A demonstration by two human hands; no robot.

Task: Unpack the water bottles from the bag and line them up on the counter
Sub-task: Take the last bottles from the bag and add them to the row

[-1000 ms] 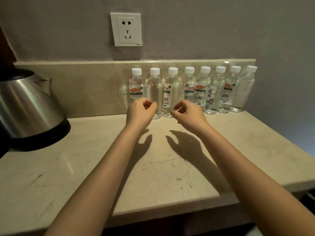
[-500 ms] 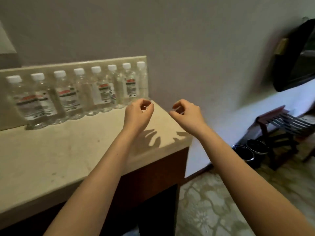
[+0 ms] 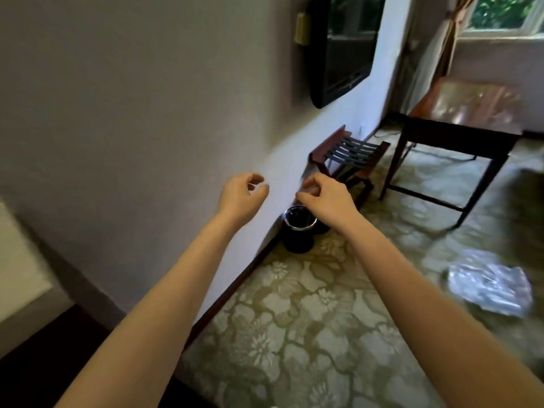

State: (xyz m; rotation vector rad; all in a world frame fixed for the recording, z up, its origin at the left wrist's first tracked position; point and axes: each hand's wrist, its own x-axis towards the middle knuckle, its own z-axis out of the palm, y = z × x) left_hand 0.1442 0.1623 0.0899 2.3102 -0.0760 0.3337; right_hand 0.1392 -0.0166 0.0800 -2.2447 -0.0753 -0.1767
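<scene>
My left hand (image 3: 243,194) and my right hand (image 3: 325,197) hang in the air side by side in front of the wall, fingers loosely curled, nothing in either. A crumpled clear plastic bag (image 3: 490,285) lies on the patterned carpet at the right, well below and to the right of my right hand. Only a pale corner of the counter (image 3: 20,266) shows at the left edge. The row of water bottles is out of view.
A black bin with a shiny rim (image 3: 298,229) stands by the wall under my right hand. Behind it is a wooden luggage rack (image 3: 348,156), then a dark wooden table (image 3: 459,119). A dark screen (image 3: 343,45) hangs on the wall.
The view has swung right, away from the counter and the bottles, onto the floor and the room. Both hands stayed raised and empty, with curled fingers.
</scene>
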